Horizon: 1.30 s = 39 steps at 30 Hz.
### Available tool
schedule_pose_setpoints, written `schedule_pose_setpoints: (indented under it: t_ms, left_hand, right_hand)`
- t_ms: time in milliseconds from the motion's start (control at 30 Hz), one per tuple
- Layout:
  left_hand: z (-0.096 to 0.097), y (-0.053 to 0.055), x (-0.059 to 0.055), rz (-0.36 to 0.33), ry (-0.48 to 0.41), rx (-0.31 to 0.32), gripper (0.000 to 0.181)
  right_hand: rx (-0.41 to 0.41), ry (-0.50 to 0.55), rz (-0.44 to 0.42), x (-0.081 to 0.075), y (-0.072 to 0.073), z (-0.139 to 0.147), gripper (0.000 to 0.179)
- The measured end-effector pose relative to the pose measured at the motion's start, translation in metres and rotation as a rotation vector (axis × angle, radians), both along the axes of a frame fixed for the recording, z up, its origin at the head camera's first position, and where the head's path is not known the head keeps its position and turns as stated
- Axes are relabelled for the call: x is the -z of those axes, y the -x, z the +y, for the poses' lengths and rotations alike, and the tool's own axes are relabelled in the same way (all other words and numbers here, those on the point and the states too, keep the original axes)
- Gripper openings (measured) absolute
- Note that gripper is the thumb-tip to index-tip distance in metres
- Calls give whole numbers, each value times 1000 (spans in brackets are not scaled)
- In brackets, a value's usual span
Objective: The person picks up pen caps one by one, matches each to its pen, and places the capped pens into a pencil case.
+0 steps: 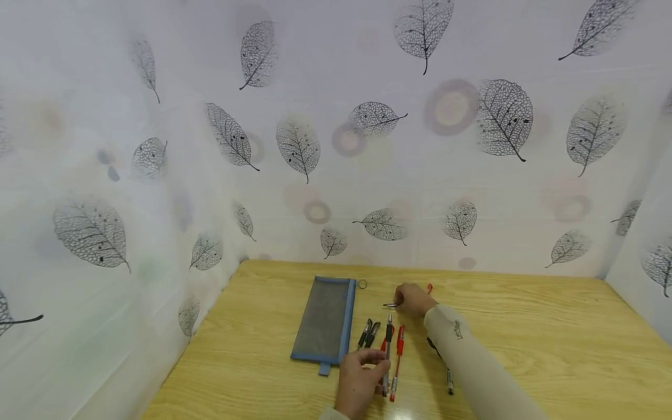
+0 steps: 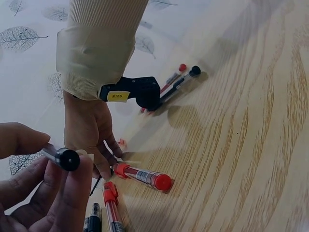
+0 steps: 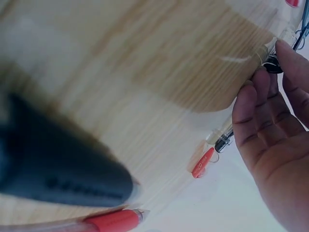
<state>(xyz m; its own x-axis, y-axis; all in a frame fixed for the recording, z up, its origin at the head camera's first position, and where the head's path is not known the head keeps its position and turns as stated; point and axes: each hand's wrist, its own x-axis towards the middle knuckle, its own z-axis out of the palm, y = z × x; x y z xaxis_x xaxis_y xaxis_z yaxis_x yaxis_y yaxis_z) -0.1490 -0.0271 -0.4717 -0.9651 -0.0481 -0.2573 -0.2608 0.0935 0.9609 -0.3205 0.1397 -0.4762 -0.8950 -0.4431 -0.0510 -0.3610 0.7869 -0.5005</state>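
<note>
My left hand [image 1: 362,379] pinches a black gel pen [image 1: 388,332] near its lower end; its bare tip points away from me. In the left wrist view the pen's black end [image 2: 67,159] shows between thumb and fingers. My right hand [image 1: 415,300] reaches past that tip and pinches a small black-and-clear piece [image 3: 273,64] that looks like a pen cap. Close to the held pen lie red pens [image 1: 400,356], one with its tip bare in the right wrist view. Two black pens [image 1: 373,335] lie left of them.
A grey mesh pouch [image 1: 322,321] with blue edging lies flat on the left, a ring [image 1: 363,284] at its corner. Beyond my right hand is a red cap [image 3: 203,163] beside a black-ended piece [image 3: 224,141]. Another black pen [image 1: 450,382] lies partly under my right sleeve.
</note>
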Motion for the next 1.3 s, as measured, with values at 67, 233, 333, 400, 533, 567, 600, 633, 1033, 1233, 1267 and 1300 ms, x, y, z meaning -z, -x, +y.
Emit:
schedule_pose_setpoints:
  t_ms: [67,233,333,400,533,567,600,633,1033,1233,1267,1300]
  left_hand:
    - [0,0,-1,3,-4,0,13]
    - [-1,-2,0,17,-36,8,14]
    - [-1,-2,1,23,-54,11,15]
    - [-1,-1,1,18,-67,11,15]
    - [-1,-1,2,23,-88,18,17]
    - [-1,-2,2,24,-96,23,17]
    - [-2,-2,2,33,-100,29,17]
    - [-2,-2,2,37,-102,33,18]
    - [0,-4,7,94,-136,79,18]
    - [0,-4,8,55,-133,101,20]
    - [0,-4,8,48,-133,106,20]
    - [0,-4,8,43,-132,111,20]
  right_hand:
    - [7,12,-6,-1,-1,0,10]
    - [17,25,-23,-3,-3,1,13]
    - [3,37,-18,-4,-5,2,14]
    - [-6,55,-10,-4,-6,3,14]
    - [-27,112,-15,-3,-9,7,14]
    - [-34,128,-17,-3,-9,9,14]
    - [-44,144,-20,-4,-10,10,13]
    - [-51,158,-23,-5,-11,12,12]
    - [-80,449,-95,-23,-31,40,18]
    - [-54,575,-86,-27,-45,49,23]
    - [-33,594,-86,-28,-48,49,24]
    - [-10,611,-87,-28,-51,50,25]
